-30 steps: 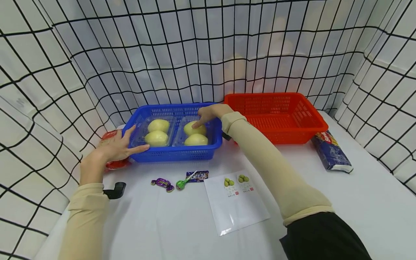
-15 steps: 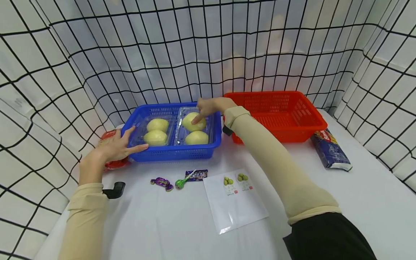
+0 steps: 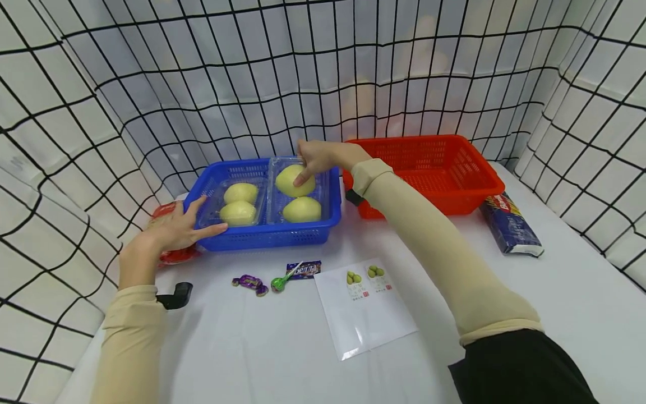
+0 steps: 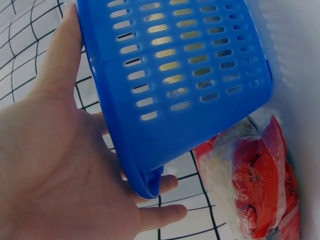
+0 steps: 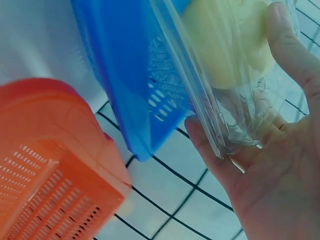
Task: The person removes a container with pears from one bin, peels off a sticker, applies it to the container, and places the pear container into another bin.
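Note:
My left hand rests with spread fingers on the near left corner of the blue plastic basket; in the left wrist view its thumb and fingers lie along the rim. My right hand pinches the far right part of a clear plastic clamshell box that holds two pale yellow-green fruits. This box is tilted, its far end raised level with the basket's back rim. In the right wrist view, thumb and fingers hold the box's end. A second clear box with two like fruits sits in the basket's left half.
To the right stands a red basket, with a dark blue packet beside it. A red packet lies left of the blue basket. In front lie a purple candy, a green lollipop, a wrapped bar and a card sleeve.
The right hand has moved up and slightly left, raising the right-hand box from inside the blue basket. The left hand has stayed at the basket's corner. The head view has shifted slightly.

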Tool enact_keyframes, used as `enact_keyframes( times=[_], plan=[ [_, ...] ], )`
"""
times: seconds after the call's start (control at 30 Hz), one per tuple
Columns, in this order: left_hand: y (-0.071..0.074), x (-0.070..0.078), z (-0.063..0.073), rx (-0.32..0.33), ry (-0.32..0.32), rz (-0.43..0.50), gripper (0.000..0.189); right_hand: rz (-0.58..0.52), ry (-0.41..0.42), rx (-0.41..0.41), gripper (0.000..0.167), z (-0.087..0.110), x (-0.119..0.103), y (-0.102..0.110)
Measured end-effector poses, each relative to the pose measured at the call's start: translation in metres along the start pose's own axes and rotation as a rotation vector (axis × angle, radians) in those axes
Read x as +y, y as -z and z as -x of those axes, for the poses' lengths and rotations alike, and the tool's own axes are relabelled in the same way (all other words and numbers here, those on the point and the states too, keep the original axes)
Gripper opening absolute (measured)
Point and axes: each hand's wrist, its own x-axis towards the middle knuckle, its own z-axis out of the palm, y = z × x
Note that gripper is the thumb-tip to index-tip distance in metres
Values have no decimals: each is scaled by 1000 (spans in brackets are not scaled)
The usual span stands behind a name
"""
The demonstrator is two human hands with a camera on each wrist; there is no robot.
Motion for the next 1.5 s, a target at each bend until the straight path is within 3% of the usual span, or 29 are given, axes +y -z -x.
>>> enact_keyframes(
  times=[0.23,0.4,0.57,0.73,1.0,1.23,1.5],
  plan=[
    [0,-3,3,-8,0,13,109,-9,65,134,71,30,-7,23],
    [2,-3,4,-12,0,27,109,-44,81,253,75,68,-12,39],
    [3,-4,3,-16,7,13,109,-125,169,298,73,110,-17,32],
    [3,-3,2,-22,-2,5,108,-153,239,192,67,146,-22,0],
    [3,0,1,-24,5,-11,108,-118,294,-103,65,181,-37,-64],
    [5,0,-3,-17,7,-25,107,-108,283,-267,63,185,-43,-100],
    [6,0,-1,-39,26,-2,109,-222,198,-433,53,172,-35,-122]
  ],
)
